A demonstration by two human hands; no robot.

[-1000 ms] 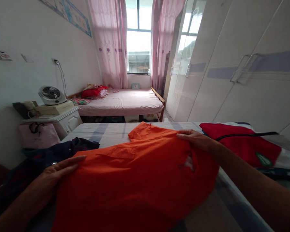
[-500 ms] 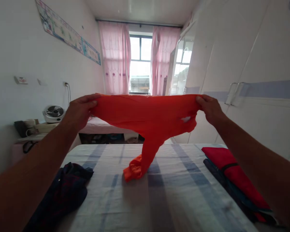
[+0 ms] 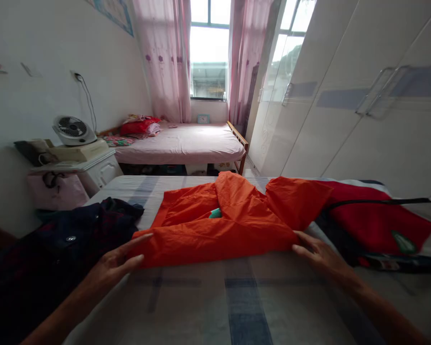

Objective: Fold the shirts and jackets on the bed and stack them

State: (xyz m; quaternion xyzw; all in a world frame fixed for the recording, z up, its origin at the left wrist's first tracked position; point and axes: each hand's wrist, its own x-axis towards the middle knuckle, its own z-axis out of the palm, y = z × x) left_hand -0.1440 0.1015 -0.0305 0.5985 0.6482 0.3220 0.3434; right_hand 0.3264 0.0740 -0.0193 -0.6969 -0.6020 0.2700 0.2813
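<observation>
An orange garment, thin and wrinkled, lies spread across the near bed with its front edge folded over. A small green patch shows through a gap in its middle. At its left front corner is my left hand, open, index finger resting on the cloth and thumb apart from it. My right hand is at the right front corner, fingers spread and tips touching or very near the fabric. The garment's right part reaches over to a pile of folded clothes topped by a red garment.
Dark crumpled clothing lies on the left of the striped bedsheet. Beyond stands a second bed with a pink sheet. A fan sits on a cabinet at left; white wardrobes line the right.
The orange garment, held up stretched between both hands before, has come down onto the bed. My hands have lowered and their fingers have parted from their grip. The view has tilted downward.
</observation>
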